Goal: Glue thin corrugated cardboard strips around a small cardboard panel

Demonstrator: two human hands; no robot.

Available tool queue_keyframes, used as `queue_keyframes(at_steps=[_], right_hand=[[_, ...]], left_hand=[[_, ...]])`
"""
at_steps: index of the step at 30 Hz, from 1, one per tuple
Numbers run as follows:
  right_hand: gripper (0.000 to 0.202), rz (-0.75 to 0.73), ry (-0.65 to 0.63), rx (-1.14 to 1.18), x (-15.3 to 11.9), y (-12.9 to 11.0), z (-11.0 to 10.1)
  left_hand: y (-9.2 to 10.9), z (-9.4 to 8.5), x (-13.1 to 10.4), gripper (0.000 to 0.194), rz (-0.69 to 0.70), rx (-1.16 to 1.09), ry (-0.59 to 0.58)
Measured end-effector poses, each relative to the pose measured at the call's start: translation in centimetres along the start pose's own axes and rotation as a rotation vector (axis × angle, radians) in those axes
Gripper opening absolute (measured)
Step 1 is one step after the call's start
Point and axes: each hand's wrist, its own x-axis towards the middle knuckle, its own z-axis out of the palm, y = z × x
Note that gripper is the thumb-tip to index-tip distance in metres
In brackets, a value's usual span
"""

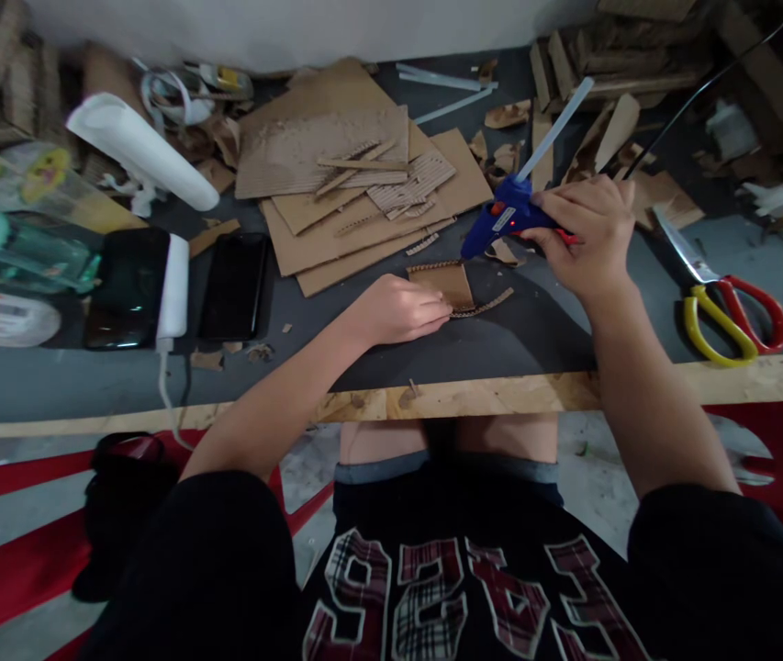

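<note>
My right hand (pixel 587 229) is wrapped round a blue hot glue gun (pixel 508 216), with a clear glue stick (pixel 556 128) poking up from its back end. The gun's nozzle points down toward a small cardboard piece (pixel 452 283) that has corrugated strips along its edges. My left hand (pixel 408 310) grips the near left part of that piece against the grey tabletop, fingers pressed together. A thin corrugated strip (pixel 491 304) runs along the near edge and sticks out to the right. Whether the nozzle touches the cardboard I cannot tell.
Stacked cardboard sheets (pixel 356 184) lie behind my hands, with scraps on top. Scissors (pixel 721 294) rest at the right, a black phone (pixel 234 286) at the left. Loose glue sticks (pixel 442 81) lie at the back. A wooden edge (pixel 460 400) borders the table's front.
</note>
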Motion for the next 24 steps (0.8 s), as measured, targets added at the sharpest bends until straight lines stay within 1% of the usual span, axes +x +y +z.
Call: queue_keyframes(at_steps=[3, 8, 10, 14, 20, 24], right_hand=[[0.069, 0.006, -0.031, -0.016, 0.01, -0.06, -0.07], [0.065, 0.027, -0.058, -0.001, -0.04, 0.14, -0.25], [0.065, 0.029, -0.031, 0.014, -0.05, 0.25, -0.29], [0.067, 0.035, 0.018, 0.040, -0.06, 0.37, -0.28], [0.063, 0.118, -0.087, 0.044, -0.12, 0.10, -0.52], [0.062, 0.117, -0.081, 0.027, -0.12, 0.01, -0.32]], left_hand=[[0.04, -0.03, 0.06, 0.025, 0.008, 0.034, 0.009], [0.13, -0.21, 0.30, 0.023, 0.053, 0.096, 0.059], [0.13, -0.18, 0.32, 0.022, 0.056, 0.100, 0.063], [0.06, 0.10, 0.21, 0.026, 0.014, 0.075, 0.033], [0.13, 0.03, 0.25, 0.027, -0.001, 0.041, 0.015], [0.25, -0.30, 0.47, 0.024, 0.022, 0.050, 0.028]])
